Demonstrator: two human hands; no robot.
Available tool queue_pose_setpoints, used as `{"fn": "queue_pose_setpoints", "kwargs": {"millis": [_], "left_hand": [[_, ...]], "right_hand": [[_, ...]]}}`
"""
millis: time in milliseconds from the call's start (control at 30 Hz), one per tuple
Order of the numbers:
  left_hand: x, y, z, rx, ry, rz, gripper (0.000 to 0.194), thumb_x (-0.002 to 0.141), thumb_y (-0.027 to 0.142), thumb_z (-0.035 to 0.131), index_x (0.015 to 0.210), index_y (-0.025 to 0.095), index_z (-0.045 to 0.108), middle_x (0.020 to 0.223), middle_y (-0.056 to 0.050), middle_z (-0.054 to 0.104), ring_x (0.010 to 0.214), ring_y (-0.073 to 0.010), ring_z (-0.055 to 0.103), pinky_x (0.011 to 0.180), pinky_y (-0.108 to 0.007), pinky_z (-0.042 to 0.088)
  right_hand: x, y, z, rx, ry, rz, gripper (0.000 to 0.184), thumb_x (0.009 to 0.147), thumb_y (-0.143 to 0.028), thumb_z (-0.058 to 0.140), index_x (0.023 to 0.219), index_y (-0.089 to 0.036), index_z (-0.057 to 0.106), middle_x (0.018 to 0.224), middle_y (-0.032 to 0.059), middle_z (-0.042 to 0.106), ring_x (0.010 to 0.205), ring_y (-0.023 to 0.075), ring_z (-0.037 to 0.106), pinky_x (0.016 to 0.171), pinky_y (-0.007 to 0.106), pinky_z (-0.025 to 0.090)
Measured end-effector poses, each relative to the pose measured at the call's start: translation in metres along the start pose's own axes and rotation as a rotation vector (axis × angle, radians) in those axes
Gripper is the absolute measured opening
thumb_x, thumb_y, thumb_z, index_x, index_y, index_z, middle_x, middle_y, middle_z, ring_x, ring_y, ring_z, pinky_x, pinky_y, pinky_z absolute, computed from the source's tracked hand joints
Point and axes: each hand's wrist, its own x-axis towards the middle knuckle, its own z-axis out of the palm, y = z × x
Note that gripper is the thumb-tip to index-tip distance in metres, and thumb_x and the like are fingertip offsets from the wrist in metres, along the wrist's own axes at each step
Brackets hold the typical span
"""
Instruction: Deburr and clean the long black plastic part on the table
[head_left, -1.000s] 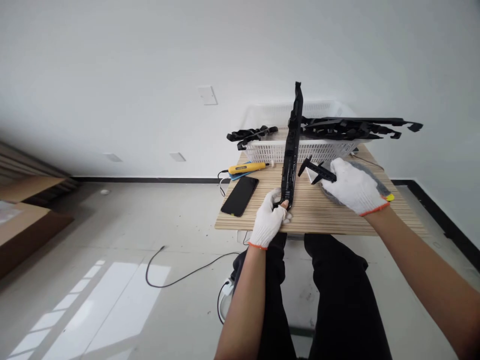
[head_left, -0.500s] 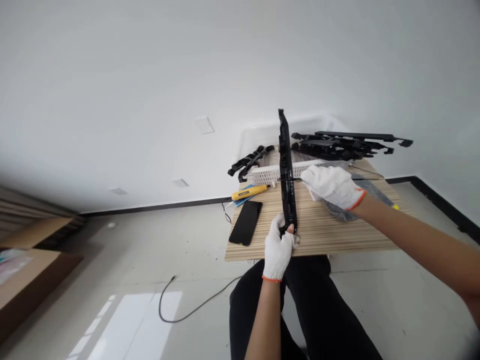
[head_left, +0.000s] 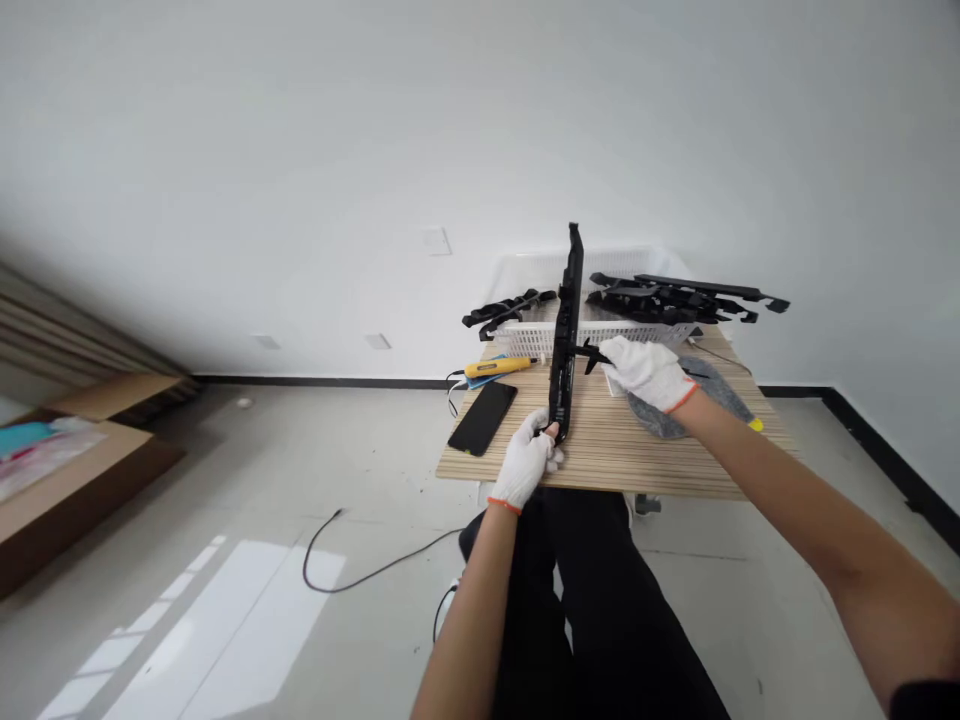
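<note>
My left hand (head_left: 525,460), in a white glove with an orange cuff, is closed round the near end of a long black plastic bracket (head_left: 568,320). The bracket is tilted up, its far end above the basket. In my gloved right hand (head_left: 641,370) is a black caliper (head_left: 592,354), its jaws pointing left at the bracket's middle. The jaws are at the bracket's right edge; I cannot tell whether they touch it. Most of the caliper's body is hidden by the glove.
A white plastic basket (head_left: 540,340) at the table's back holds several black brackets (head_left: 667,298), some overhanging its rim. On the striped wooden table (head_left: 600,450) lie a black phone (head_left: 484,420), a yellow tool (head_left: 498,367) and a grey cloth (head_left: 660,415). A cable (head_left: 360,582) lies on the floor.
The caliper's jaws now show clearly, pulled to the bracket's right edge, where a thin dark part crossed it before. The bracket's tilt has shifted slightly, and the view has moved.
</note>
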Motion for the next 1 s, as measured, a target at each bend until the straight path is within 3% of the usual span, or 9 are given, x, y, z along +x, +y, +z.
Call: {"fn": "queue_pose_setpoints", "kwargs": {"millis": [200, 367, 433, 600, 700, 833, 1000], "left_hand": [[-0.005, 0.003, -0.007, 0.066, -0.021, -0.087, 0.068, 0.09, 0.055, 0.064, 0.143, 0.014, 0.051, 0.057, 0.004, 0.059, 0.044, -0.007, 0.046, 0.044, -0.017, 0.037], [-0.008, 0.001, -0.005, 0.09, 0.002, -0.117, 0.072, 0.093, 0.055, 0.061, 0.15, 0.015, 0.046, 0.058, 0.004, 0.057, 0.048, -0.0097, 0.05, 0.047, -0.02, 0.042], [-0.008, 0.003, -0.003, 0.118, 0.002, -0.114, 0.069, 0.094, 0.053, 0.06, 0.151, 0.016, 0.046, 0.059, 0.004, 0.057, 0.049, -0.01, 0.05, 0.048, -0.021, 0.044], [-0.009, 0.009, -0.001, 0.199, 0.016, -0.135, 0.065, 0.094, 0.044, 0.06, 0.15, 0.014, 0.048, 0.059, 0.003, 0.058, 0.047, -0.0094, 0.049, 0.047, -0.02, 0.042], [-0.008, 0.011, -0.003, 0.159, -0.012, -0.135, 0.065, 0.092, 0.045, 0.061, 0.148, 0.013, 0.05, 0.057, 0.004, 0.057, 0.045, -0.0088, 0.047, 0.045, -0.019, 0.04], [-0.007, 0.01, -0.009, 0.082, -0.067, -0.138, 0.069, 0.091, 0.051, 0.062, 0.146, 0.011, 0.052, 0.055, 0.004, 0.055, 0.044, -0.0078, 0.043, 0.042, -0.018, 0.037], [-0.006, 0.009, -0.012, 0.063, -0.066, -0.151, 0.072, 0.093, 0.056, 0.061, 0.144, 0.007, 0.053, 0.056, 0.003, 0.055, 0.045, -0.0073, 0.043, 0.042, -0.017, 0.035]], "right_hand": [[0.013, -0.001, 0.029, 0.085, 0.24, -0.017, 0.041, 0.109, -0.04, 0.036, 0.119, -0.018, 0.068, 0.104, 0.0091, 0.076, 0.078, 0.0177, 0.065, 0.062, 0.031, 0.033], [0.021, -0.005, 0.036, -0.005, 0.429, -0.209, 0.035, 0.109, -0.025, 0.036, 0.121, -0.027, 0.068, 0.124, 0.0037, 0.075, 0.071, 0.0138, 0.062, 0.061, 0.032, 0.032], [0.021, -0.005, 0.026, -0.026, 0.412, -0.217, 0.034, 0.109, -0.022, 0.035, 0.125, -0.027, 0.065, 0.126, 0.0033, 0.074, 0.07, 0.0136, 0.061, 0.06, 0.032, 0.03], [0.014, -0.012, -0.023, -0.076, 0.125, -0.112, 0.037, 0.108, -0.019, 0.026, 0.116, -0.023, 0.062, 0.09, 0.0048, 0.072, 0.061, 0.0152, 0.057, 0.054, 0.032, 0.02], [0.007, -0.016, -0.038, -0.114, 0.056, -0.079, 0.04, 0.108, -0.019, 0.024, 0.12, -0.024, 0.062, 0.085, 0.0053, 0.069, 0.061, 0.0169, 0.059, 0.052, 0.031, 0.02], [-0.001, -0.015, -0.022, -0.103, 0.085, -0.11, 0.04, 0.109, -0.021, 0.027, 0.131, -0.025, 0.06, 0.1, 0.0062, 0.074, 0.066, 0.0168, 0.063, 0.052, 0.03, 0.027], [-0.001, -0.005, 0.015, 0.031, 0.246, -0.199, 0.043, 0.106, -0.022, 0.042, 0.148, -0.025, 0.052, 0.122, 0.0084, 0.074, 0.086, 0.0179, 0.07, 0.058, 0.027, 0.043]]}}
